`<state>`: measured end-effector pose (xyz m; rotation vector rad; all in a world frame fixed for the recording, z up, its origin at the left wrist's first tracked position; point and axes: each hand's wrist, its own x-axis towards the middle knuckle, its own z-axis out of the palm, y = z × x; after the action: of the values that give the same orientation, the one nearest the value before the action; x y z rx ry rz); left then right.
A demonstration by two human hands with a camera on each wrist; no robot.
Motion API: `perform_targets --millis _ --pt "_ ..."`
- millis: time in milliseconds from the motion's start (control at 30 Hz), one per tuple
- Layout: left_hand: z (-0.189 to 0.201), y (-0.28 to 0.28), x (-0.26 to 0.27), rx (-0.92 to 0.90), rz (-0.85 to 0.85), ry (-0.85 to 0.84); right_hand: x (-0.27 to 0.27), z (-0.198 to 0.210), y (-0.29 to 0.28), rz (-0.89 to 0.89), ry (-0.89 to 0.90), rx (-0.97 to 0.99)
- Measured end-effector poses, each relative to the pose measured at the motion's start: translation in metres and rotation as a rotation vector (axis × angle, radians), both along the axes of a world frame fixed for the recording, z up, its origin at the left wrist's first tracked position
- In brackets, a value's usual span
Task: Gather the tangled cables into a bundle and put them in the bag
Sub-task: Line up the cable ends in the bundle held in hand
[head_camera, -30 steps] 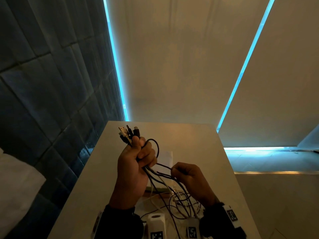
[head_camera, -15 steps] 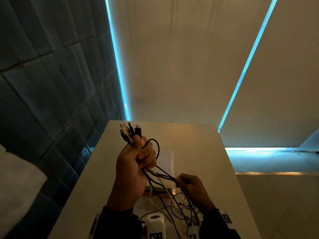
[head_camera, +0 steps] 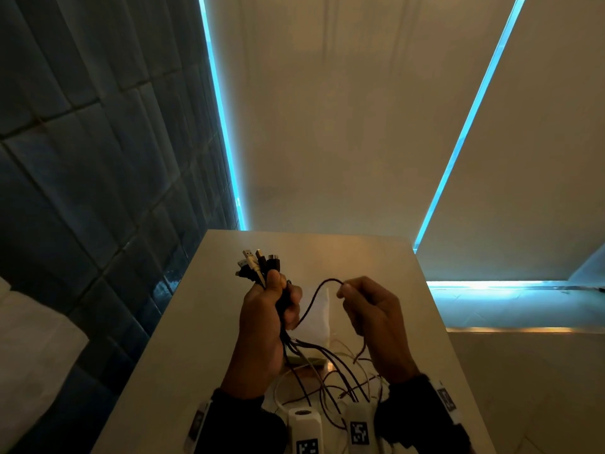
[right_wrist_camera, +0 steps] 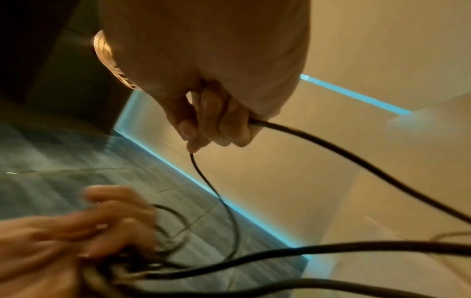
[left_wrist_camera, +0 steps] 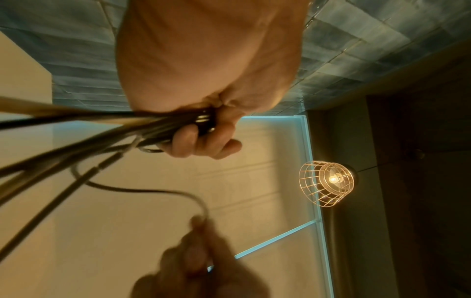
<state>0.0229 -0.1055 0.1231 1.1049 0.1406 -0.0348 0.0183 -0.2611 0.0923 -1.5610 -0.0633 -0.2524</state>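
Observation:
My left hand (head_camera: 271, 309) grips a bundle of black and white cables (head_camera: 258, 267) in its fist above the table, their plug ends sticking up past the thumb. The left wrist view shows the cables (left_wrist_camera: 163, 125) clamped under the curled fingers (left_wrist_camera: 198, 141). My right hand (head_camera: 363, 306), raised beside the left, holds one black cable (head_camera: 322, 286) that arcs over to the bundle; in the right wrist view that black cable (right_wrist_camera: 331, 149) runs through its curled fingers (right_wrist_camera: 216, 121). Loose cable ends (head_camera: 340, 378) trail down onto the table. A whitish flat bag (head_camera: 316, 317) lies behind the hands.
The pale table (head_camera: 183, 339) is narrow, with a dark tiled wall (head_camera: 82, 191) along its left edge and a drop on the right. A caged hanging lamp (left_wrist_camera: 328, 183) glows overhead. Two white marker blocks (head_camera: 304, 427) sit at the near edge.
My right hand has risen from low over the loose cables to level with the left, drawing one black cable up into an arc. The left fist has stayed put.

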Motion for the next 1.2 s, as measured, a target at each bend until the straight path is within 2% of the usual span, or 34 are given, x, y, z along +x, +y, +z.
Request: perform_targets --millis 100,200,333,433,600,733,967,1200 --pt "-0.001 -0.004 -0.001 0.040 0.021 0.064 -0.011 0.024 0.015 0.140 -0.115 0.000" --pt "0.004 -0.005 -0.002 0.035 0.035 0.101 -0.018 0.029 0.026 0.260 -0.147 -0.023" --pt "0.008 0.001 -0.003 -0.154 -0.020 0.111 -0.019 0.021 0.029 0.338 -0.107 -0.009" --pt "0.011 0.004 -0.003 -0.335 -0.044 0.056 -0.017 0.012 0.026 0.332 -0.062 -0.061" --pt "0.011 0.007 0.002 -0.439 0.008 -0.044 -0.017 -0.014 0.014 0.319 0.000 -0.100" --pt "0.010 0.009 0.002 -0.400 0.018 -0.104 -0.016 -0.035 0.002 0.279 0.071 -0.122" --pt "0.011 0.007 0.000 -0.348 0.012 -0.112 -0.008 -0.052 -0.001 0.244 0.070 -0.159" --pt "0.013 0.011 -0.002 -0.308 0.013 -0.114 0.001 -0.082 -0.010 0.179 0.153 -0.307"
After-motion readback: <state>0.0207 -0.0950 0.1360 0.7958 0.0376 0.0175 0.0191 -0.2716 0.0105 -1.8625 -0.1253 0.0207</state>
